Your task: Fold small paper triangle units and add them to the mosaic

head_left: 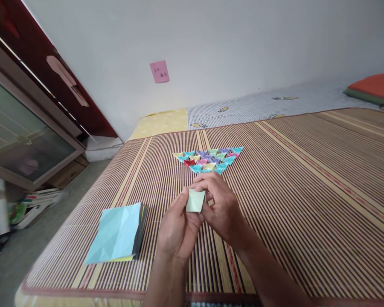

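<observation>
Both hands meet over the striped mat, holding a small folded piece of pale green paper [195, 201] between them. My left hand [177, 226] pinches its left side with the thumb on top. My right hand [222, 204] grips the right side, its fingers curled over the upper edge. Just beyond the hands lie several small folded paper pieces [211, 158] in many colours, set out in rows that narrow toward me. The nearest ones are partly hidden by my right hand. To the left rests a stack of square paper [115, 233] with a creased light blue sheet on top.
The striped bamboo mat [291, 204] covers a bed against a white wall [243, 47]. A pink note [159, 71] is stuck on the wall. Folded orange cloth [376, 87] lies at the far right. Left of the bed edge stand a glass-panelled cabinet [22, 132] and piled papers [35, 204].
</observation>
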Motion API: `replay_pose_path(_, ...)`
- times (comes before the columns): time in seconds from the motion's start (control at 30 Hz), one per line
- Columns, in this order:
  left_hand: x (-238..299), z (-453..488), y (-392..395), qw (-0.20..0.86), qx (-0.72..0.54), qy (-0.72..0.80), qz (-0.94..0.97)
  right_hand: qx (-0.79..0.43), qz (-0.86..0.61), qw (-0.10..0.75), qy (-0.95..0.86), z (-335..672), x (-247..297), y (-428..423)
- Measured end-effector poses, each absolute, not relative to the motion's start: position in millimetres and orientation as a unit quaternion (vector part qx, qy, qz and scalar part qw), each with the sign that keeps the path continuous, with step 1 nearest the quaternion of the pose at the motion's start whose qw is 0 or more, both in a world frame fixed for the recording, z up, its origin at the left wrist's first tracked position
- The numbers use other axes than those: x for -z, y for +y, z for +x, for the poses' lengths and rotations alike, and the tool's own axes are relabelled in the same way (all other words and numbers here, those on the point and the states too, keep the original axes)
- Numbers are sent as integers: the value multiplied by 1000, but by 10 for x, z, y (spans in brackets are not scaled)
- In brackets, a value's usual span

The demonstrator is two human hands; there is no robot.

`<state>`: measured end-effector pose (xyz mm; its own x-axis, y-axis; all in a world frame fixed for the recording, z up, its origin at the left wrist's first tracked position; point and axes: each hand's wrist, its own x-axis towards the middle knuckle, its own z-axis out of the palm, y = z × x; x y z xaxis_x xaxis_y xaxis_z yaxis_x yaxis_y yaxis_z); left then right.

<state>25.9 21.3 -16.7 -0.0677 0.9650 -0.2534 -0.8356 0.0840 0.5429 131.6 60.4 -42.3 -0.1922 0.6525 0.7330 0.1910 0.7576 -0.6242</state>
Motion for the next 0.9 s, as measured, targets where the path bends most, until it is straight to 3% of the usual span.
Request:
replay_pose_path(0.53, 296, 212, 238, 590, -659, 360, 297, -334, -308, 540, -708, 1570, 256, 651)
replay_pose_path(0.73, 308, 234, 191, 549, -605, 427, 388, -393, -300, 492, -717, 1530, 270, 643)
replay_pose_path(0.9, 301, 261, 224, 558, -577, 443, 400, -423, -330, 519, -665, 1539, 239, 630)
